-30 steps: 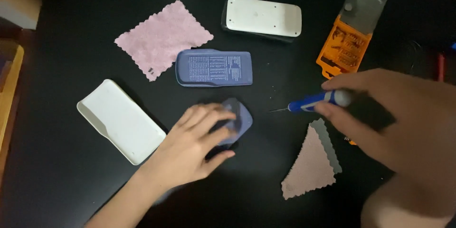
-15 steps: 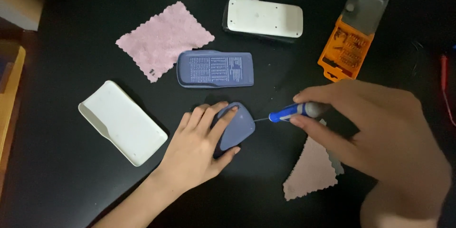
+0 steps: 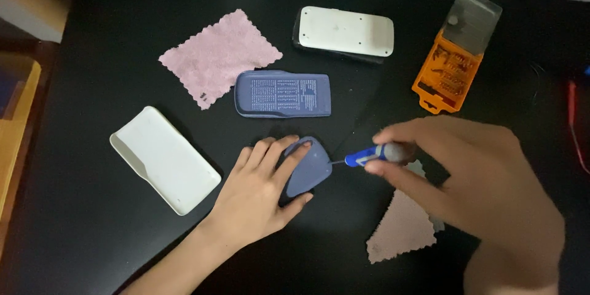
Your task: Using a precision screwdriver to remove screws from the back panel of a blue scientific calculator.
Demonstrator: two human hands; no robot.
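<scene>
Two hands at a small blue cover near the middle of the black table [image 3: 92, 37]

The left hand [image 3: 261, 187] lies flat on the blue cover [image 3: 310, 172], fingers spread; the right hand [image 3: 473, 175] pinches a blue-handled screwdriver [image 3: 369, 156], its tip at the cover's right edge; a blue calculator [image 3: 283, 93] lies just beyond, a pink cloth [image 3: 218, 55] farther left.

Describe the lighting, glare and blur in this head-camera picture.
Head view: soft, even light on the black table, no hard shadows or glare; the white cover and pink cloth look sharp; the right hand, nearest the lens, is slightly soft.
</scene>
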